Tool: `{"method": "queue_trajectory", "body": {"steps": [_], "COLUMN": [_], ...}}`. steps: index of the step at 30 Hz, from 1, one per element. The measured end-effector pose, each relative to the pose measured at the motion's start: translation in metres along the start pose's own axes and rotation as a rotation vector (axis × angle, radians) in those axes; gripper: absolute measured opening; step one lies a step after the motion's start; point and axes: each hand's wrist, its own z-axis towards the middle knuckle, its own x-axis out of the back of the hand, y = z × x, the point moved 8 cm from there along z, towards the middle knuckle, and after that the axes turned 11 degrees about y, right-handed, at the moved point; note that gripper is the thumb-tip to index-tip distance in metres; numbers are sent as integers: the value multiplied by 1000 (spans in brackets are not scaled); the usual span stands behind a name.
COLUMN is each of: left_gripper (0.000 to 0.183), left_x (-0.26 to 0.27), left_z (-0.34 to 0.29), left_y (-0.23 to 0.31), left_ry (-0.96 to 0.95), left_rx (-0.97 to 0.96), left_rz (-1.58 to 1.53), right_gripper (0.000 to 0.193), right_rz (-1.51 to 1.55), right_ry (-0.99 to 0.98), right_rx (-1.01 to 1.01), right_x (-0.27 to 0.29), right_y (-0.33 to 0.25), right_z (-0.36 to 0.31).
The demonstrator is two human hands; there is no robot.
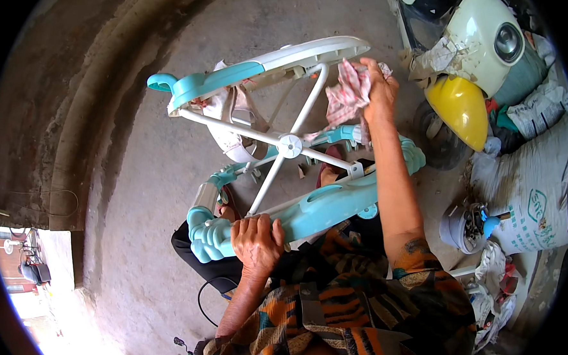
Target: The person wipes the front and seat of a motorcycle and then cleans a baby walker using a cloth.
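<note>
Across my lap a turquoise-and-white baby walker (321, 208) stands tilted, with white crossed tubes joined at a round hub (290, 146). My left hand (257, 243) is closed over the near turquoise edge of its base. Farther off, my right hand (381, 96) grips a crumpled pink-and-white cloth (349, 94), close to the end of the walker's white upper tray (322, 53). A pale fabric seat (226, 120) hangs beneath the tray's left part. My right fingertips are partly hidden by the cloth.
To the right, a yellow helmet (460, 109) lies by a cream-coloured shell with a round lamp (484, 43). White woven sacks (528, 184) and a small bucket of odds and ends (455, 228) stand nearer. A raised concrete ledge (84, 122) curves along the left.
</note>
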Motion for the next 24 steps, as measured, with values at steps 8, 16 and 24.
{"method": "queue_trajectory", "body": {"steps": [8, 16, 24], "left_gripper": [17, 16, 21], "left_x": [2, 3, 1], "left_z": [-3, -3, -4], "left_y": [1, 1, -1], "left_ry": [-4, 23, 6], "left_rx": [21, 11, 22], "left_rz": [11, -7, -7], "right_gripper": [37, 21, 6], "right_rz": [-768, -1022, -1035], "right_ry": [-983, -854, -1059], "right_rx": [488, 1170, 1048], "right_x": [-71, -68, -106], "right_y": [16, 15, 33], "right_z": [-105, -84, -99]}}
